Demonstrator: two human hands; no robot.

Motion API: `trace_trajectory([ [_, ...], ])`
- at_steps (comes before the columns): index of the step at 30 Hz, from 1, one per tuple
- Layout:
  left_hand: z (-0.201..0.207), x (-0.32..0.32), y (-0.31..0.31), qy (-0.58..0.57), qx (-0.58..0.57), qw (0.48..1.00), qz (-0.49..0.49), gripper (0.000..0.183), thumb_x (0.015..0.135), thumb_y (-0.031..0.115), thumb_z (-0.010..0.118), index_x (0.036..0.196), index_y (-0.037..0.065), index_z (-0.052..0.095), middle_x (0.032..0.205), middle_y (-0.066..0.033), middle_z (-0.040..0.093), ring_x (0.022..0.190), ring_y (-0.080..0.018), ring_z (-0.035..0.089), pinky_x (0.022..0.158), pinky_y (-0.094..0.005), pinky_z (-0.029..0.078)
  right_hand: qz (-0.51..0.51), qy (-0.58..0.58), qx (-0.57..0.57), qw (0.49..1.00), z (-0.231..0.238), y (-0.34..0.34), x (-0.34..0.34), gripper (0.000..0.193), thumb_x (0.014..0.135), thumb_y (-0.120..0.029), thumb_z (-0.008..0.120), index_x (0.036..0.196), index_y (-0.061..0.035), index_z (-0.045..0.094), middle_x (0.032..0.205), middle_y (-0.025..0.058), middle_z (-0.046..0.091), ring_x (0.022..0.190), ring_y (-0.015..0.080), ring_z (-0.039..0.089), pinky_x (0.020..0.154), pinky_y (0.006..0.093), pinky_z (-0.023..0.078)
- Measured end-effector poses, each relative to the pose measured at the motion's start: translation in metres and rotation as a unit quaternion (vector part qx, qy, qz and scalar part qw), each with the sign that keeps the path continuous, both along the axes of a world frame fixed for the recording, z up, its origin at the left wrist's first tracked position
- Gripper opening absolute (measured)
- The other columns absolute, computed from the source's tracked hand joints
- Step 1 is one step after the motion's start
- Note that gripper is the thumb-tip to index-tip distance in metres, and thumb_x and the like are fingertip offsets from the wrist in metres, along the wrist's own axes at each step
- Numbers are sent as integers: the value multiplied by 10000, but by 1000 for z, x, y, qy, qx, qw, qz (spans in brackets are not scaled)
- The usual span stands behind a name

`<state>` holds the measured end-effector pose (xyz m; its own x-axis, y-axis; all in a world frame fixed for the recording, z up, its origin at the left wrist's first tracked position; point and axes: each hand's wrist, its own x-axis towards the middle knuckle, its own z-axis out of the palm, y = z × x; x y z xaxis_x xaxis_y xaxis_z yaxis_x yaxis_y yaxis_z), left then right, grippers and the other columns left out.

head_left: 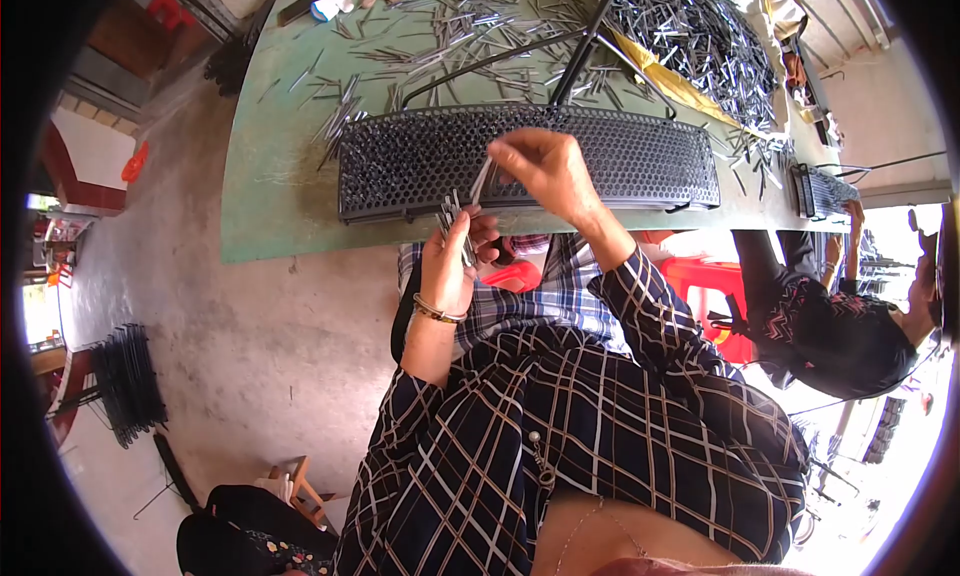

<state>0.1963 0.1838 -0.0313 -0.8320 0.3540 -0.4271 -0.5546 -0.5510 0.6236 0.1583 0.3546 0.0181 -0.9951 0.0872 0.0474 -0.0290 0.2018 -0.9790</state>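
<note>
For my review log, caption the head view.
Left hand holds thin strips; right hand pinches more at a black mesh rack on the green table.

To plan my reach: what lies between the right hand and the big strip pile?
The black rack, then some loose strips, as the head view shows.

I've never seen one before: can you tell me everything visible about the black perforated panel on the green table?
The perforated panel is long, black and roughly rectangular, with rows of close-set small holes and a rim; it could be metal or plastic. It lies lengthwise along the near edge of the green table. Black rods show at its far side. The right hand hides part of its middle; whether they touch is unclear.
</note>
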Motion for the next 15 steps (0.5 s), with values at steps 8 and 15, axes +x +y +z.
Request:
trace_trajectory([
  [8,-5,3,-1,29,-43,998,-26,179,871,157,601,1005,41,572,842,-66,638,700,-122,606,579,-229,509,20,-33,53,998,-4,-2,6,228,866,-169,609,945,45,621,746,67,647,641,87,597,580,226,484],
  [15,-10,4,2,9,-53,998,-21,189,873,149,595,1018,30,573,848,-74,628,699,-134,601,591,-247,514,-68,69,121,988,-9,-1,-19,219,853,-167,611,949,30,618,759,108,654,642,145,627,588,257,490],
])
